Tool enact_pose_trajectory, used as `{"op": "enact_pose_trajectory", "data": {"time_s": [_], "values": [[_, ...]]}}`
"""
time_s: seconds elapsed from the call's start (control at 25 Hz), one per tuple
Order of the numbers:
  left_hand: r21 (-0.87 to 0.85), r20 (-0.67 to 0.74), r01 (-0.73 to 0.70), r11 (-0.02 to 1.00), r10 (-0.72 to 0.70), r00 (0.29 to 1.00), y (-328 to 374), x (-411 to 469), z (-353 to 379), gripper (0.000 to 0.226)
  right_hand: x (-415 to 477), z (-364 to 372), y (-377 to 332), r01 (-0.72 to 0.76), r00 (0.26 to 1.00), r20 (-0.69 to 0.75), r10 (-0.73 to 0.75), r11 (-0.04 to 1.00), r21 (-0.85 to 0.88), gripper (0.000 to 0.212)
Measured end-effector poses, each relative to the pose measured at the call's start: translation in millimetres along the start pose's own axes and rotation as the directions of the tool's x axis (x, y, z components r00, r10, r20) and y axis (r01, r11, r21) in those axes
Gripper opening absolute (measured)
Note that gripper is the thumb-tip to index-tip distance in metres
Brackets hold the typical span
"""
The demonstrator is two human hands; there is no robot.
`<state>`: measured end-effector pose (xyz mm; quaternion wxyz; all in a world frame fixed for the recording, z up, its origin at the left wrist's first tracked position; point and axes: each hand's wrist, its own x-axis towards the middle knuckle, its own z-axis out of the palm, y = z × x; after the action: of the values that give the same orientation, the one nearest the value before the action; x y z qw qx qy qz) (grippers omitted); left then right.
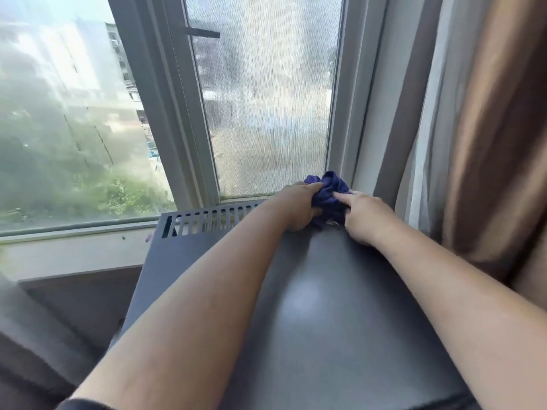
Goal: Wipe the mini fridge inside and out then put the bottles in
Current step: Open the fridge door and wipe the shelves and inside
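Note:
The dark grey mini fridge (325, 306) fills the lower middle of the head view, seen from above, its glossy top reflecting light. A bunched purple cloth (330, 192) rests at the fridge top's far right corner by the window frame. My left hand (296, 207) grips the cloth from the left. My right hand (362, 216) presses on it from the right, index finger stretched across the fabric. Both forearms reach over the fridge top. No bottles are in view, and the fridge's door and inside are hidden.
A slotted vent strip (207, 221) runs along the fridge's back edge. Behind stands a window (260, 99) with a mesh screen and a white sill (74, 250). A brown curtain (488, 143) hangs close on the right, grey fabric (29, 335) at lower left.

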<state>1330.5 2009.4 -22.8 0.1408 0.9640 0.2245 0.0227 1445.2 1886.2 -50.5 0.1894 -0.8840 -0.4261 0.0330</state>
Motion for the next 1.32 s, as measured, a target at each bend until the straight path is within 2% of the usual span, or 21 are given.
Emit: {"op": "enact_pose_trajectory", "data": {"time_s": [0.36,0.6,0.84,1.12,1.32], "values": [[0.056,0.006,-0.081,0.995,0.08,0.997,20,-88,-2,0.066,-95,0,-12,0.008,1.0,-0.029,-0.008,1.0,-0.004,0.058],[0.058,0.006,-0.094,0.994,0.094,0.996,48,-204,11,0.066,-210,-1,-29,0.016,0.999,-0.033,-0.013,0.996,0.087,0.058],[0.105,-0.06,-0.066,0.992,0.073,0.996,62,-289,26,0.067,-291,7,-50,0.078,0.994,-0.088,-0.064,0.982,0.172,0.055],[0.1,-0.112,0.027,0.995,-0.015,0.994,51,-321,38,0.065,-316,7,-75,0.118,0.993,-0.029,-0.115,0.981,0.153,0.058],[0.122,-0.077,0.119,0.985,-0.11,0.991,4,-318,22,0.057,-292,18,-120,0.164,0.984,0.053,-0.17,0.981,0.104,0.062]]}}
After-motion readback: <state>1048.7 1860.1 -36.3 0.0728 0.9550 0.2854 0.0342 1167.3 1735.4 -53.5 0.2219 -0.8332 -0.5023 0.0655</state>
